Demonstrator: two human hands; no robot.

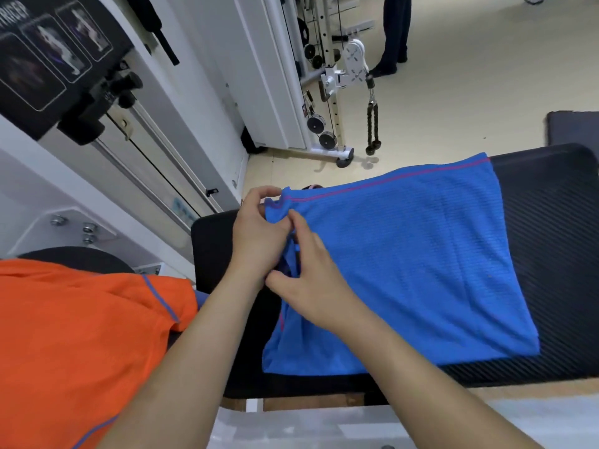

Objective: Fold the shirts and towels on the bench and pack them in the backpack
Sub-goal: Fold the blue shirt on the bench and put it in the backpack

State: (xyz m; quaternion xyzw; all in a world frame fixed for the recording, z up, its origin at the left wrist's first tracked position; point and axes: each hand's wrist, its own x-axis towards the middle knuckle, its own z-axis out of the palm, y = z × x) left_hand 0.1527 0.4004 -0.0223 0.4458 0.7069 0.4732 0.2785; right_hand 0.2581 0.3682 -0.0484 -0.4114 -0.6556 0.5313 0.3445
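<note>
A blue shirt with pink stitching lies spread over the black padded bench. My left hand pinches the shirt's bunched left corner near the top hem. Just below it, my right hand grips the shirt's left edge, fingers curled into the fabric. An orange shirt with blue trim lies at the lower left, partly under my left forearm. No backpack or towel is in view.
A white cable machine with pulleys and a hanging rope handle stands beyond the bench. A person's dark-trousered legs are at the far top. A dark mat lies on the floor at the right.
</note>
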